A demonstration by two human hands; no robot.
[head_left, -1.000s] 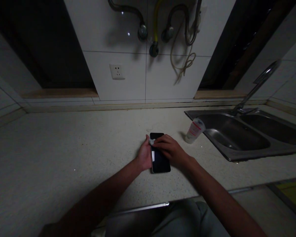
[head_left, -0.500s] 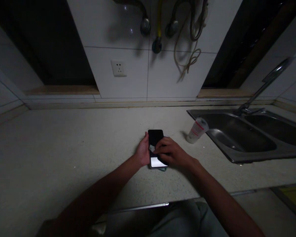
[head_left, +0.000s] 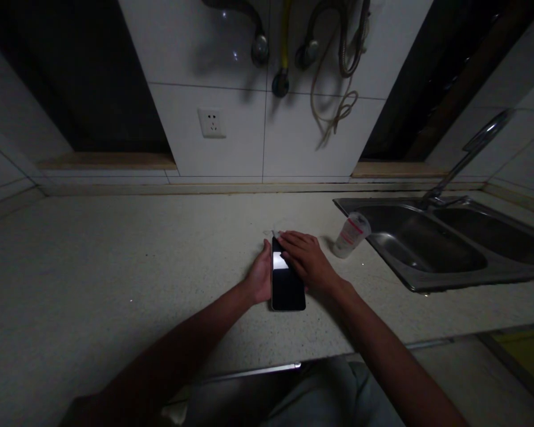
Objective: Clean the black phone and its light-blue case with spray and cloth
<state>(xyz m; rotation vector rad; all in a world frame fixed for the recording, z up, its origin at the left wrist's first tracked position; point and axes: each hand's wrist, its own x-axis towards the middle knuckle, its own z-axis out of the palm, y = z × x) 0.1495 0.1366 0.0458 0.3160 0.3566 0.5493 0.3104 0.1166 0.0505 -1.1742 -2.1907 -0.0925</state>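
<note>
A dark smartphone (head_left: 288,290) is held face up low over the counter, a bright white band showing across the upper part of its screen. My left hand (head_left: 260,277) grips its left edge, thumb pointing up along the side. My right hand (head_left: 309,261) lies over the upper right of the phone, fingers together and bent. Under those fingertips, at the top edge, a small whitish piece like a tissue or wipe (head_left: 276,233) sticks out; most of it is hidden.
To the right, a clear plastic cup (head_left: 350,236) with red print stands tilted beside the steel double sink (head_left: 409,283) and its faucet (head_left: 467,157). Behind the speckled counter (head_left: 182,237), the tiled wall carries a socket (head_left: 212,123), pipes and a tied cord (head_left: 338,112).
My right hand has slid the whitish piece from mid-screen up to the phone's top edge. The bright band has shifted from the screen's bottom to its upper part. A teal bit below the phone is out of sight.
</note>
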